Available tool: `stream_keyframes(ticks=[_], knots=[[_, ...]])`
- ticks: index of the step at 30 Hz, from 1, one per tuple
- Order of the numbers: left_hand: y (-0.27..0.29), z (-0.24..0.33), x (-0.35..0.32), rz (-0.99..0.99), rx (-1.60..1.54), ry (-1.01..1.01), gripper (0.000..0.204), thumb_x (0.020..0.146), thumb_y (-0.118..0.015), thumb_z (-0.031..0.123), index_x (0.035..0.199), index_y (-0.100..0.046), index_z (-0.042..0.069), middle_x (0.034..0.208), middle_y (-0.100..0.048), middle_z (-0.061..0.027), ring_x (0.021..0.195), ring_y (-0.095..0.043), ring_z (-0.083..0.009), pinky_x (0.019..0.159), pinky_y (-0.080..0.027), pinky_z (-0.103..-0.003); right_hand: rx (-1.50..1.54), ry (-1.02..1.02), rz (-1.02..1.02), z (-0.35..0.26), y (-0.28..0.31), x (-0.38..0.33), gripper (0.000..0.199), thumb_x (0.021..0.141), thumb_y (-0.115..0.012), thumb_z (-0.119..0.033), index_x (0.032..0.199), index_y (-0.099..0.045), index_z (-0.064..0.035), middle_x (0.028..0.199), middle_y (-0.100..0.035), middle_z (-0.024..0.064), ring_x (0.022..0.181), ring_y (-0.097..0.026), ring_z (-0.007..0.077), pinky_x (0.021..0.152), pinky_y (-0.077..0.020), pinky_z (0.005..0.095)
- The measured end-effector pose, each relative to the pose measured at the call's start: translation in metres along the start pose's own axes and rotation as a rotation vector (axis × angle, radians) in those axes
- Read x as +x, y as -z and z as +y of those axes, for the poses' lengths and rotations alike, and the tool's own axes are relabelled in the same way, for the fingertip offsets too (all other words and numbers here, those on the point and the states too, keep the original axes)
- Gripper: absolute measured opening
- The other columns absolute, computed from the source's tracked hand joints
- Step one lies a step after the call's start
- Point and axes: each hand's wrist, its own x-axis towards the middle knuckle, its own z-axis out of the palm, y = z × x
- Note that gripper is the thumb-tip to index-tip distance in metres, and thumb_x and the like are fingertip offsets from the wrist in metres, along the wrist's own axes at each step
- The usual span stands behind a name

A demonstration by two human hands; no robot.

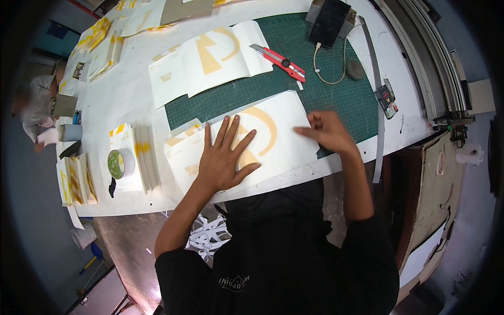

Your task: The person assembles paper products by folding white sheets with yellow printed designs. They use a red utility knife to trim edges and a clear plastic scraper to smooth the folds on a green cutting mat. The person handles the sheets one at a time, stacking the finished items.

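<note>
A white printed sheet (288, 108) with pale orange shapes lies at the table's near edge, partly over the green cutting mat (341, 101). My left hand (223, 157) is open and pressed flat on it, fingers spread. At the sheet's right edge is my right hand (328, 131), its fingers curled in and one digit pointing left over the paper. Whether those curled fingers hold anything is hidden. A similar folded sheet (184, 73) rests farther back on the mat. Beside it is a red utility knife (281, 62), its blade toward the left.
A dark phone-like device (329, 23) with a cable (320, 73) leans at the back right. A metal ruler (376, 68) runs along the right. Leftward stand a tape roll (120, 163) on stacked booklets (144, 157) and a cup (70, 131). A person (42, 100) is at the far left.
</note>
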Motion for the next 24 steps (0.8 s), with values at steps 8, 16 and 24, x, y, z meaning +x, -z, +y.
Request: stream_keyframes(ticks=[8, 16, 24], knots=[[0.001, 0.001, 0.0, 0.008, -0.004, -0.001, 0.079, 0.099, -0.057, 0.068, 0.161, -0.051, 0.02, 0.174, -0.024, -0.0289, 0.163, -0.017, -0.046, 0.126, -0.005, -0.073, -0.317, 0.372, 0.692, 0.008, -0.079, -0.06, 0.023, 0.09, -0.077, -0.005, 0.111, -0.074, 0.0022, 0.101, -0.072, 0.0185, 0.091, -0.071, 0.0354, 0.081, -0.0563, 0.0453], [-0.006, -0.005, -0.004, 0.105, -0.182, -0.023, 0.093, 0.1, -0.061, 0.061, 0.165, -0.034, -0.001, 0.171, -0.029, -0.0295, 0.163, -0.022, -0.0442, 0.131, -0.008, -0.063, -0.5, 0.641, 0.376, -0.019, -0.141, -0.07, 0.062, 0.083, -0.073, -0.004, 0.142, -0.059, 0.0086, 0.158, -0.045, 0.0319, 0.148, -0.041, 0.0527, 0.119, -0.0404, 0.0627], [0.0, -0.006, -0.005, 0.076, -0.156, -0.035, 0.07, 0.098, -0.061, 0.032, 0.165, -0.045, 0.021, 0.172, -0.032, -0.0249, 0.161, -0.026, -0.0435, 0.132, -0.01, -0.062, -0.481, 0.691, 0.291, -0.017, -0.138, -0.072, 0.054, 0.084, -0.068, -0.012, 0.133, -0.065, 0.0114, 0.152, -0.051, 0.0334, 0.148, -0.043, 0.0513, 0.122, -0.0383, 0.0616]])
